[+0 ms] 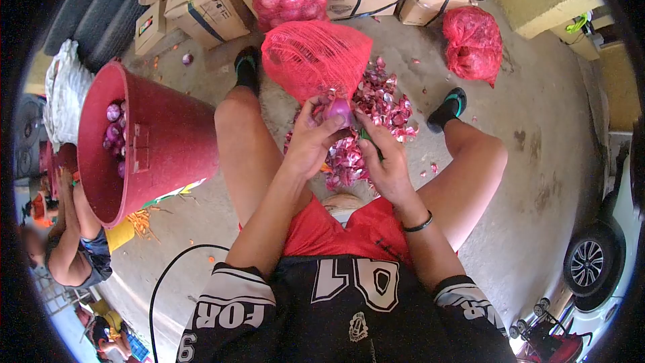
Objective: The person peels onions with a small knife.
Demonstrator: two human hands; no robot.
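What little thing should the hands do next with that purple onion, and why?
Perhaps the right hand could pull a bit of skin off the onion. The left hand has it in its grip, the right hand is close beside it with a green tool, and loose skins lie heaped below.

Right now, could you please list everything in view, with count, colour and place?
Onion: one, purple, centre
Tool: one, partly green, centre
Peels: many, purple, centre
Net bags: several, red, top
Bin: one, red, left
Binned onions: several, purple, inside bin
Boxes: several, brown, top
Tyres: several, black, upper left
Scraps: many, orange, beside bin
Cable: one, black, lower left
Car: one, pale, right
Other people: at least two, mixed colours, left
Shirt: one, black-white, bottom
Shorts: one, red, centre
Shoes: two, dark, ahead
Legs: two, bare, centre
Left hand: one, bare, holding onion
Right hand: one, bare, holding tool
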